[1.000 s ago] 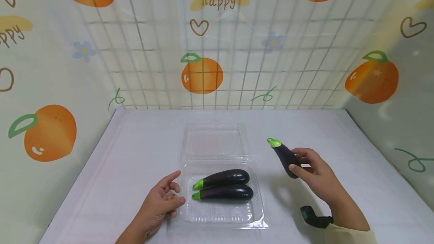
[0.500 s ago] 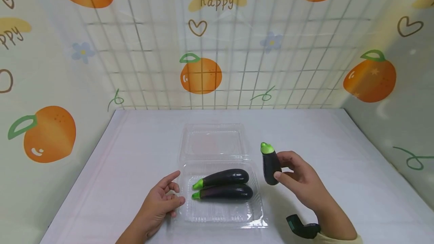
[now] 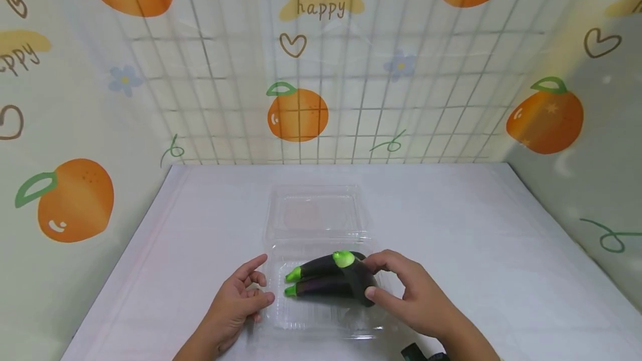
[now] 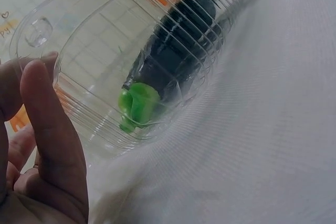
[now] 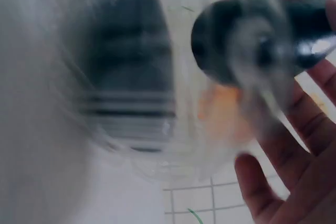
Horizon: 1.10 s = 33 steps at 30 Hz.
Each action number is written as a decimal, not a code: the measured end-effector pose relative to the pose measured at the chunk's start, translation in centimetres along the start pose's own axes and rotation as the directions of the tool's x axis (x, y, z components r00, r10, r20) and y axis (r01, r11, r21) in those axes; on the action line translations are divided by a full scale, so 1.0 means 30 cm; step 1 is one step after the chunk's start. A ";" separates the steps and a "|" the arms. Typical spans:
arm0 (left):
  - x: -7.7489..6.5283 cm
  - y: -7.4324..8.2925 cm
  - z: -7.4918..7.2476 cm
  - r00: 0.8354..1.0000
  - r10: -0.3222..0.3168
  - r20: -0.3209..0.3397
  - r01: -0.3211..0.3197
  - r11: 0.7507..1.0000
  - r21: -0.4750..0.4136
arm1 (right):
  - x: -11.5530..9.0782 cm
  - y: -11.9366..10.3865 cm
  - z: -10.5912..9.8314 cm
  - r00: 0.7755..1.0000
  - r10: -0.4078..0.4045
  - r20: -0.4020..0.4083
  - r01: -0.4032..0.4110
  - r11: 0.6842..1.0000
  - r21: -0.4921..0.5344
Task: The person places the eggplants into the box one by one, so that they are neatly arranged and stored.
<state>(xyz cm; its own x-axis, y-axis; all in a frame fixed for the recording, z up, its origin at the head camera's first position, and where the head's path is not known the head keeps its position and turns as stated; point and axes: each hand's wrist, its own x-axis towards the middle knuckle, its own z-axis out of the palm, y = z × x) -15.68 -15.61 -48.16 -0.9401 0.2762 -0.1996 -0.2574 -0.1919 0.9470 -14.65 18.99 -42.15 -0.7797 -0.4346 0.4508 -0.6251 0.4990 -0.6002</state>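
Observation:
My right hand [image 3: 411, 294] pinches an eggplant [image 3: 358, 280], dark with a green cap, between thumb and fingers. It is tilted cap-up over two other eggplants [image 3: 321, 286] lying side by side in a clear plastic container [image 3: 326, 322]. In the right wrist view, the held eggplant [image 5: 215, 40] shows past the blurred container wall. My left hand [image 3: 236, 299] is at the container's left rim. Its thumb lies over the rim with fingers below, and the index finger stretches along the side. In the left wrist view, the fingers [image 4: 52, 124] meet the clear rim [image 4: 39, 35].
The container's hinged lid [image 3: 316, 210] lies opened flat behind its base on the white table [image 3: 451, 210]. A patterned curtain with oranges [image 3: 298, 115] hangs behind and at both sides. A black wrist device [image 3: 418, 352] sits below the right hand.
My right hand has carried its eggplant leftward and down from right of the container to over the two eggplants inside. The left hand has stayed at the rim.

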 end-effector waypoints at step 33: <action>0.001 -0.008 0.004 1.000 -0.003 -0.015 0.003 1.000 0.014 | -0.052 -0.008 0.061 0.989 0.037 0.144 0.004 0.962 -0.275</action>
<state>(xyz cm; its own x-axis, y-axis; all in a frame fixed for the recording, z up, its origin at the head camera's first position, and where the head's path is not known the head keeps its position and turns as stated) -15.62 -15.43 -48.35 -0.9427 0.2622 -0.2062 -0.2571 -0.1775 0.9499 -13.22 18.17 -43.93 -0.7888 -0.5195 0.3285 -0.6143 0.6838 -0.3938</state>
